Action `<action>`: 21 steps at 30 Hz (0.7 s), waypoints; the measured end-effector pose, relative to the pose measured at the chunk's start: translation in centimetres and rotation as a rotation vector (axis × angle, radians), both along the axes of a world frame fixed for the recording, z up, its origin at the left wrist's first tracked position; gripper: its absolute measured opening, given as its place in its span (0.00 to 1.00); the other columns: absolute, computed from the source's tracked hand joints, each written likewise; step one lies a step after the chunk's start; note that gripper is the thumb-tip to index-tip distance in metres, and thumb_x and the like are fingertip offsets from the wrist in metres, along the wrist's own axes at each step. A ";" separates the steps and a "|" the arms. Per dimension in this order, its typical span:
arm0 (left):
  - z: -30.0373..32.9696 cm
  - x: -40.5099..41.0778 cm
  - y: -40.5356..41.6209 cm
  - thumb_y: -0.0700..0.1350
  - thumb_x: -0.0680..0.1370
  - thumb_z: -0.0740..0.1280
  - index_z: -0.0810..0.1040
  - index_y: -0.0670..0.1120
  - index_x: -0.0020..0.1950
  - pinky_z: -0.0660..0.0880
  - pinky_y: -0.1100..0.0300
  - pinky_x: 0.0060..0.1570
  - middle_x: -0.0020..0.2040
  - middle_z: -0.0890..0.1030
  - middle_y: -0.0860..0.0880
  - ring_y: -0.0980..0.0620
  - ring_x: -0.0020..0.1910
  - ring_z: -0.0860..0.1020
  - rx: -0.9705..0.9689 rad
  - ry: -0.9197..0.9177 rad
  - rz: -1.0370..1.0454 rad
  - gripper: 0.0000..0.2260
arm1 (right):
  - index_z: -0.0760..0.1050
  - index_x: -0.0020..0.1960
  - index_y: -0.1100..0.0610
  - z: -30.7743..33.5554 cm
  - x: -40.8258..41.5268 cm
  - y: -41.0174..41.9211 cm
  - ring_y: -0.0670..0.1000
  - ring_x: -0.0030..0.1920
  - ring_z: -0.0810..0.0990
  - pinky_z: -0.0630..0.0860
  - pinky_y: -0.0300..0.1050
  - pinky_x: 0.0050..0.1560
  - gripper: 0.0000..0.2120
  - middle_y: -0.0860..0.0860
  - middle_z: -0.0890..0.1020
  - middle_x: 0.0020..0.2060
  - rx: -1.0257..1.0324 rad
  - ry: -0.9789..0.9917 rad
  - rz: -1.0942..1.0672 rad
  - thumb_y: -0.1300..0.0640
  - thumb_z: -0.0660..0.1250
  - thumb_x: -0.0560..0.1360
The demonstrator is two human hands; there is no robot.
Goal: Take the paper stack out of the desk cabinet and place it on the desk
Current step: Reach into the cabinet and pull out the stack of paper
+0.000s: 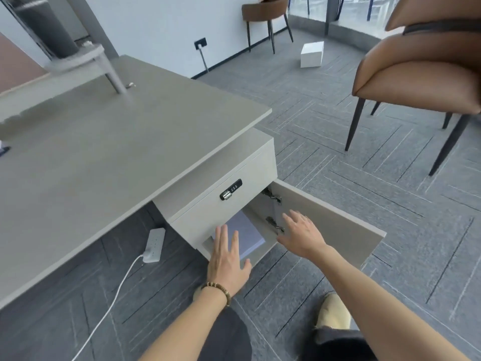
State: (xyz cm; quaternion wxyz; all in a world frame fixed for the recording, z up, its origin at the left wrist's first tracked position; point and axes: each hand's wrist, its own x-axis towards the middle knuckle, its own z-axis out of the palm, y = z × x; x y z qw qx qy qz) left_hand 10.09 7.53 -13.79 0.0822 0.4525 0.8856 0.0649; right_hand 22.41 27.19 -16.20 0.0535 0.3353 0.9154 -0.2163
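Grey herringbone carpet (338, 142) runs under everything, and nearest on it are a tan shoe (334, 312) and two bare forearms reaching forward. Wearing a bead bracelet (217, 289), the left hand (227, 259) is spread flat with its fingers loose, holding nothing, its fingertips at the near edge of the paper stack (244, 234). To its right, the right hand (303, 234) is likewise splayed and empty, hovering in front of the hinges (273, 211), between the stack and the open cabinet door (335, 220).

Lying flat inside the desk cabinet (223, 201), the stack sits just beyond both hands, under the drawer front with the combination lock (231, 189).

My judgement of the risks: the opening is low and narrow, so knuckles could knock the drawer's lower edge or the hinges as the paper comes out; a loose stack gripped from one side may fan and shed sheets; the swung-out door crowds the right arm.

Left of the left hand, a white power strip (154, 243) and its cable lie on the floor, clear of the lift path. Above and beyond, the desk (104, 152) has broad bare surface for landing. Farther off stand a brown chair (421, 74) and a white box (312, 54).
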 end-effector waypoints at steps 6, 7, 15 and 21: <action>-9.3 -2.6 3.0 0.53 0.79 0.63 0.54 0.42 0.79 0.49 0.50 0.79 0.81 0.50 0.40 0.42 0.81 0.44 -0.014 -0.190 0.146 0.34 | 0.60 0.75 0.59 -6.8 -4.4 0.2 0.64 0.69 0.69 0.69 0.57 0.67 0.32 0.60 0.68 0.72 -0.127 -0.068 0.024 0.47 0.65 0.77; -11.0 -3.3 3.6 0.51 0.79 0.63 0.53 0.41 0.79 0.49 0.51 0.79 0.81 0.50 0.40 0.42 0.81 0.45 -0.009 -0.217 0.171 0.34 | 0.60 0.74 0.59 -8.1 -5.2 0.4 0.64 0.70 0.69 0.70 0.58 0.66 0.31 0.60 0.67 0.72 -0.143 -0.074 0.030 0.47 0.65 0.77; -22.6 -8.7 7.1 0.52 0.78 0.66 0.53 0.38 0.78 0.57 0.48 0.77 0.79 0.57 0.37 0.40 0.79 0.54 -0.023 -0.393 0.430 0.36 | 0.52 0.80 0.59 -19.7 -10.9 2.0 0.59 0.79 0.55 0.57 0.55 0.77 0.35 0.59 0.57 0.79 -0.253 -0.241 0.094 0.45 0.59 0.80; -29.0 -11.2 7.9 0.54 0.77 0.68 0.52 0.38 0.78 0.63 0.46 0.75 0.78 0.58 0.39 0.42 0.78 0.57 0.003 -0.431 0.536 0.39 | 0.50 0.80 0.58 -25.8 -15.0 3.8 0.61 0.78 0.57 0.59 0.57 0.76 0.35 0.59 0.57 0.78 -0.306 -0.262 0.094 0.44 0.59 0.80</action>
